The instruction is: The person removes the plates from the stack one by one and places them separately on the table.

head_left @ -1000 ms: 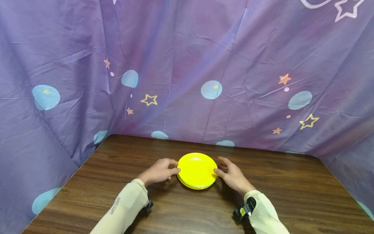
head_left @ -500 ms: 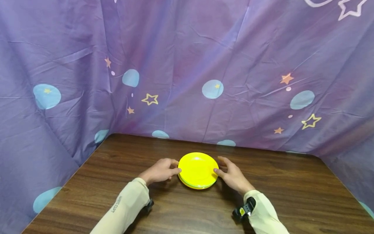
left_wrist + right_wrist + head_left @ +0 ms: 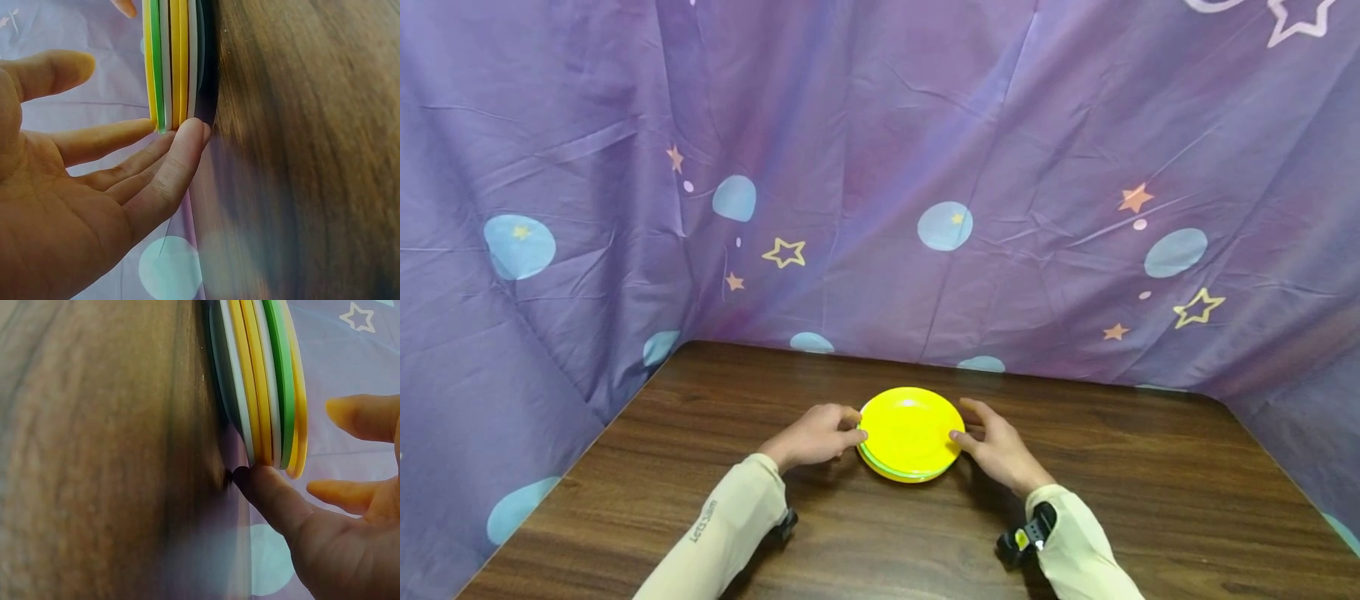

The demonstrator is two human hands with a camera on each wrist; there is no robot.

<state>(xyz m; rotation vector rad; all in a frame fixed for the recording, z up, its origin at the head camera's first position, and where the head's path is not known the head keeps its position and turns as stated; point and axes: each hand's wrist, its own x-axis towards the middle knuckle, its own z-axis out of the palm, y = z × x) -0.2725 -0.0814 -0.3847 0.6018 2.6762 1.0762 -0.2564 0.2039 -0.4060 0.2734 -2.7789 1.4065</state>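
Observation:
A stack of round plates [image 3: 912, 429] stands low at the middle of the wooden table, bright yellow on top. Its edges show yellow, green and white layers in the left wrist view [image 3: 177, 69] and right wrist view [image 3: 259, 381]. At the left rim, my left hand [image 3: 814, 435] touches the plate edges with extended fingertips, the thumb held apart from them. My right hand [image 3: 998, 450] is opposite, one finger [image 3: 272, 490] against the lower edges and its thumb raised off the stack. The underside of the stack is hidden.
A brown wood-grain table [image 3: 880, 542] spreads around the stack. Purple cloth [image 3: 880, 167] with stars and blue circles hangs behind it and at both sides. A dark device [image 3: 1026, 536] is strapped at the right wrist, another [image 3: 784, 527] at the left.
The head view has shifted slightly. Both hands stay beside the stack, and the green rim under the top plate shows a little more at the lower left.

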